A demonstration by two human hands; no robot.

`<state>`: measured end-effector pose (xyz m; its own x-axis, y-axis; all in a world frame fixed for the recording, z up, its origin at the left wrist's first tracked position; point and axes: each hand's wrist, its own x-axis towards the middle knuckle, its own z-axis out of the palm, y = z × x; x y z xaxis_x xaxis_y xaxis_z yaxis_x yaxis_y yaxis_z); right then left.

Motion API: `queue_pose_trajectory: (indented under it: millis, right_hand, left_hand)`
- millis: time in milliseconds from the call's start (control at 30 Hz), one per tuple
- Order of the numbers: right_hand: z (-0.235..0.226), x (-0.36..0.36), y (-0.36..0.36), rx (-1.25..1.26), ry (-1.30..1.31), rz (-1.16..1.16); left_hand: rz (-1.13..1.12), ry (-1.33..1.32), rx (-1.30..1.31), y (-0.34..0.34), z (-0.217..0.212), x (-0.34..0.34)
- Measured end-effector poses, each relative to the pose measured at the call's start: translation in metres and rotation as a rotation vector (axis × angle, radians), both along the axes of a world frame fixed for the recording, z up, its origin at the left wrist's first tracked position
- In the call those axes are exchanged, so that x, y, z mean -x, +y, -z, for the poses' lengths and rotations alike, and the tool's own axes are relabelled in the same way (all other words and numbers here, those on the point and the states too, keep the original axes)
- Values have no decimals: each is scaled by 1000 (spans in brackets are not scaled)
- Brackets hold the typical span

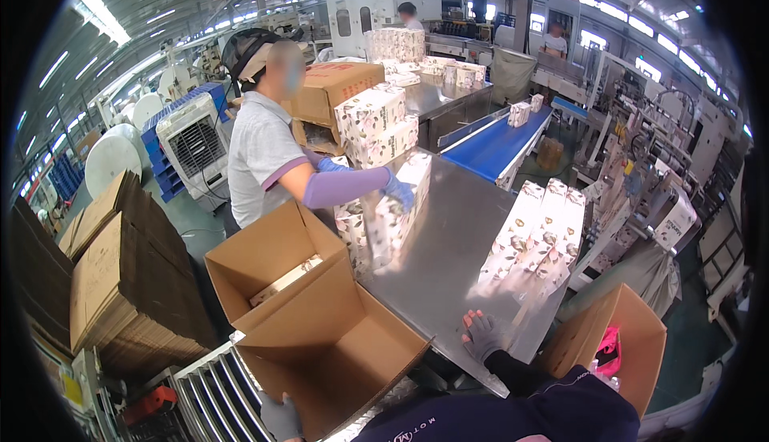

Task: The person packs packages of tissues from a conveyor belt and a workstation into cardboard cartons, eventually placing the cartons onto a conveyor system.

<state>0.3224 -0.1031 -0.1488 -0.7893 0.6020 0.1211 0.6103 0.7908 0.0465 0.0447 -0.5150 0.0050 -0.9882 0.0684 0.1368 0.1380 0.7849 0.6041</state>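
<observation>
An open cardboard box [320, 362] tilts on the roller conveyor at the lower left, its visible inside bare. My left hand [280, 418], in a grey glove, grips its near left edge, fingers partly hidden. My right hand [483, 335] wears a grey glove with bare fingertips. Its fingers are spread over the near edge of the steel table [432, 282], holding nothing. Beyond that hand lie several long floral-printed packs [533, 238] side by side. A second open box [276, 270] behind the first has a floral pack [286, 280] inside.
Across the table a co-worker [276, 146] in blue gloves handles floral packs [392, 210]. Flattened cartons [132, 298] stand at left beside the roller conveyor [220, 390]. A blue belt [501, 147] reaches the table's far side. Another carton [617, 342] holding a pink item stands at my right.
</observation>
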Motion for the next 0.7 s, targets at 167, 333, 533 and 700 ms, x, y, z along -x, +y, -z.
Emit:
queue_pose_trajectory:
  millis: [167, 333, 533, 700]
  right_hand:
    - [9, -7, 3, 11, 28, 19]
    - [9, -2, 3, -38, -8, 4]
    - [10, -1, 3, -88, 17, -8]
    - [8, -3, 0, -78, 27, -6]
  left_hand:
    - [30, -62, -16, 9, -2, 5]
    - [-2, -57, -2, 2, 7, 14]
    - [-9, -270, 254, 21, -63, -2]
    - [50, -87, -74, -7, 10, 18]
